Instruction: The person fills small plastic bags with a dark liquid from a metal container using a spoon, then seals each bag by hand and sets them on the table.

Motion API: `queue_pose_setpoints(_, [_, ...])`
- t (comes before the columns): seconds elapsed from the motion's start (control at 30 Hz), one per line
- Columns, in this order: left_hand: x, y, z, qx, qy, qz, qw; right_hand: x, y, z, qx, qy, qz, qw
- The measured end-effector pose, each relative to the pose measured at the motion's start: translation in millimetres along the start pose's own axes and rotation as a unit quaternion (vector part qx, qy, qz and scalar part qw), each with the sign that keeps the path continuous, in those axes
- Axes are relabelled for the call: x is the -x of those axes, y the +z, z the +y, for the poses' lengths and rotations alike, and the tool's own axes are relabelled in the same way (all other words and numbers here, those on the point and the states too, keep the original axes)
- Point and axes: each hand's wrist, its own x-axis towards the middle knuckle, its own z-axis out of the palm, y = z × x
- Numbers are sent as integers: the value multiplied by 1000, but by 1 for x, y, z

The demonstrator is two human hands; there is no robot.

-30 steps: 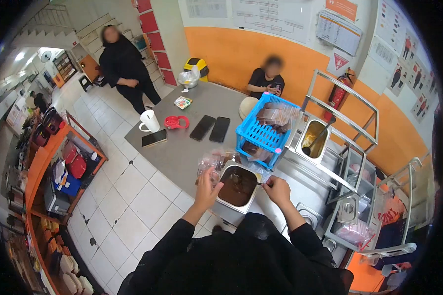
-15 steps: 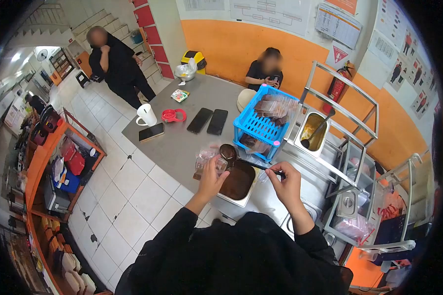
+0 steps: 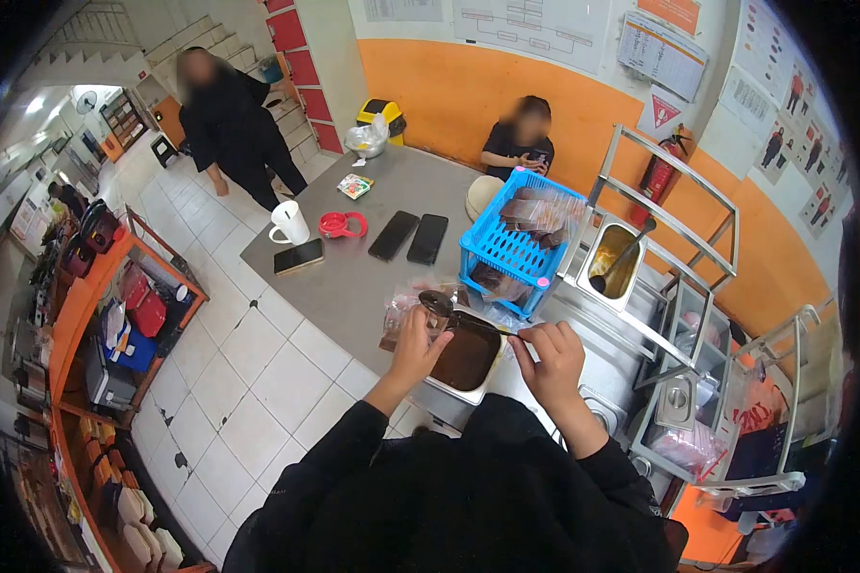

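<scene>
On the grey steel counter (image 3: 354,286), the left hand (image 3: 419,336) pinches a small plastic bag (image 3: 401,315) while the right hand (image 3: 550,353) grips a ladle (image 3: 438,305) over the pan of brown sauce (image 3: 468,358) (blue basket (image 3: 506,256) just behind it). Around the counter are white floor tiles (image 3: 258,372) and an orange wall (image 3: 449,95).

The ladle (image 3: 440,304) handle's end hidden in right hand (image 3: 551,355) — wall charts (image 3: 535,29) unreadable.

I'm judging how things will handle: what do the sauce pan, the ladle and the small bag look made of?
The sauce pan looks like stainless steel: grey, brushed sheen at its rim. The ladle seems metal too, dark and glossy, though sauce may coat it. The small bag looks like thin clear plastic: see-through, crinkled, with glints.
</scene>
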Motion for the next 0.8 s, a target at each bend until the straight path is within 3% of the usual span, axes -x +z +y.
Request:
queue_pose_setpoints(0.1, [0, 1, -1, 7, 4, 10, 1000, 5, 6, 4, -112, 130, -22, 985])
queue_pose_setpoints(0.3, [2, -8, 8, 16, -6, 2, 1000, 11, 10, 17, -100, 249, -64, 961])
queue_pose_setpoints(0.43, [17, -2, -3, 8, -9, 22, 1000, 21, 22, 30, -56, 239, -125, 961])
queue_pose_setpoints(0.53, [27, 4, -7, 17, -22, 8, 1000, 29, 46, 36, 64, 164, -245, 953])
queue_pose_setpoints(0.6, [30, 3, -5, 22, -27, -5, 999, 35, 65, 34, 75, 123, -294, 945])
queue_pose_setpoints(0.67, [29, 3, 1, 19, -25, -9, 999, 30, 77, 22, 63, 87, -310, 945])
queue_pose_setpoints(0.7, [30, 2, 4, 21, -22, -5, 1000, 27, 79, 16, 4, 33, -240, 970])
queue_pose_setpoints(0.8, [29, -4, 9, 5, -6, 10, 1000, 10, 75, -14, -183, 22, -189, 965])
